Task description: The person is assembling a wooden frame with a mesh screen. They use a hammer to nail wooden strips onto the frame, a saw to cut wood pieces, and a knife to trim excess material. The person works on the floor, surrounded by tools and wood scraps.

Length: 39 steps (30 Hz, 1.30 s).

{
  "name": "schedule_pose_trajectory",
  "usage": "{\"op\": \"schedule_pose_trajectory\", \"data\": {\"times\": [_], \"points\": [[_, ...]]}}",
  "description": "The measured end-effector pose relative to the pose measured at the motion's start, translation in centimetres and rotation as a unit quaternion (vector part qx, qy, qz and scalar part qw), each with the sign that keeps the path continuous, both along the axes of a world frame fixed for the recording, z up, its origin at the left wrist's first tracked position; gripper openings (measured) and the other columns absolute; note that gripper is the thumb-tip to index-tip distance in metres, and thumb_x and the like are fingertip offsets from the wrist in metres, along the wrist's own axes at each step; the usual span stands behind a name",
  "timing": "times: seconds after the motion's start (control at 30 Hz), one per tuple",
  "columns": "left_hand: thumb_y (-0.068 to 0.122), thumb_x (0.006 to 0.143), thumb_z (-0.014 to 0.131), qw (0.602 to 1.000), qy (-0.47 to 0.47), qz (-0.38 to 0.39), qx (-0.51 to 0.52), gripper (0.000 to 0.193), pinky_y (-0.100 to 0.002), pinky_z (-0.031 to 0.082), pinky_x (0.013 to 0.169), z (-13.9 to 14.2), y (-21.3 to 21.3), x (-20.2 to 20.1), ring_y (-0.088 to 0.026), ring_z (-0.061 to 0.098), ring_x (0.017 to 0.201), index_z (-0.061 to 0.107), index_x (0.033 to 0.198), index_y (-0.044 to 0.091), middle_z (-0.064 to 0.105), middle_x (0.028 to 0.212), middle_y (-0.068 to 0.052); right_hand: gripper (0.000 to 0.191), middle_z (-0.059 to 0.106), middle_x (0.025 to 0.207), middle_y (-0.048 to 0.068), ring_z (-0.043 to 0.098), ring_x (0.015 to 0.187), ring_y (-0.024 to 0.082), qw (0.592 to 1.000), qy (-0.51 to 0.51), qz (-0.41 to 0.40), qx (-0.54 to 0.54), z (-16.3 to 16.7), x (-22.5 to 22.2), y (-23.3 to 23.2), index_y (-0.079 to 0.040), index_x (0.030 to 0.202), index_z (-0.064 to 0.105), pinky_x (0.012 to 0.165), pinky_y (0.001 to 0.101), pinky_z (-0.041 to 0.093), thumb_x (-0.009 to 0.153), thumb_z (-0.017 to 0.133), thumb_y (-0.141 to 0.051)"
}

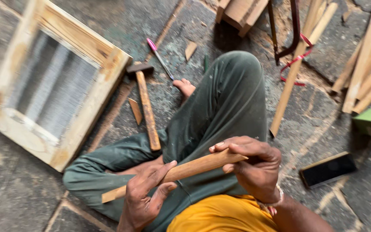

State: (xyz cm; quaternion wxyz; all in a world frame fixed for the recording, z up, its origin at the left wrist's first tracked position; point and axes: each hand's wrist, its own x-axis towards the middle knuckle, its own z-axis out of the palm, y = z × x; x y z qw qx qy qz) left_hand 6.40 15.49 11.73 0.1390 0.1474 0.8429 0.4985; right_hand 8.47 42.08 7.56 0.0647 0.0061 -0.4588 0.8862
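The person sits on the stone floor [31, 189] with legs folded, holding a wood strip [181, 171] in front of the lap with both hands. The left hand [144, 193] grips the lower part of the strip, thumb lying along its top and fingers wrapped beneath. The right hand [254, 165] is closed around the upper end, fingers curled over it. The strip runs at a slant, lower end at left, upper end at right, clear of the floor. A hammer [144, 101] lies just beyond the left knee, its handle end touching the trouser leg. A wooden frame [52, 81] with mesh lies to the left. A pen [159, 58] lies near the bare foot [184, 88]. A phone [328, 169] lies on the floor to the right, near loose wood strips [366, 64].
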Motion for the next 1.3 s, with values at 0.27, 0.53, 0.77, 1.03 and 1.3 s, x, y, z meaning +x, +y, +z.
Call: {"op": "schedule_pose_trajectory", "data": {"times": [0.27,0.53,0.77,1.03,1.3], "points": [[0.028,0.094,0.074,0.998,-0.034,0.034,0.042,0.045,-0.034,0.058,0.085,1.3,-1.6,-0.9,-0.023,0.077,0.095,0.071,0.13,0.001,0.079,0.108,-0.015,0.034,0.073,0.116,0.026,0.075,0.111,0.033,1.0,0.001,-0.017,0.01,3.3,-3.2,-2.7,-0.001,0.114,0.069,0.097,0.0459,0.065,0.084,0.081,0.011],[0.03,0.095,0.072,0.993,-0.065,0.086,0.055,0.046,-0.032,0.056,0.079,1.3,-2.0,-0.4,-0.02,0.072,0.088,0.072,0.129,-0.001,0.076,0.1,-0.013,0.038,0.075,0.117,0.024,0.076,0.113,0.031,0.998,0.042,-0.018,0.045,5.1,-4.8,-3.7,-0.001,0.118,0.07,0.096,0.042,0.066,0.084,0.082,0.01],[0.03,0.099,0.07,0.995,-0.001,0.086,0.05,0.043,-0.034,0.056,0.087,1.8,-1.9,0.0,-0.023,0.074,0.097,0.071,0.13,0.0,0.076,0.107,-0.014,0.041,0.075,0.118,0.026,0.074,0.118,0.032,0.998,0.04,0.003,0.051,5.8,-4.2,-3.8,0.001,0.121,0.07,0.099,0.0424,0.065,0.084,0.081,0.014],[0.024,0.095,0.074,0.989,0.06,0.128,0.03,0.041,-0.031,0.057,0.075,0.9,-1.5,1.0,-0.019,0.072,0.086,0.072,0.128,0.001,0.073,0.097,-0.011,0.042,0.074,0.121,0.028,0.074,0.118,0.033,0.998,-0.051,0.031,0.008,6.9,-3.6,-3.7,0.002,0.121,0.066,0.098,0.0445,0.064,0.082,0.08,0.01],[0.019,0.1,0.072,0.929,0.317,0.181,-0.068,0.036,-0.031,0.056,0.074,-0.3,0.4,2.0,-0.017,0.069,0.088,0.066,0.133,0.005,0.068,0.1,-0.007,0.029,0.074,0.107,0.022,0.073,0.101,0.025,0.988,-0.112,-0.038,0.097,6.7,-2.3,-3.9,0.007,0.109,0.071,0.086,0.0373,0.062,0.083,0.082,0.011]]}}
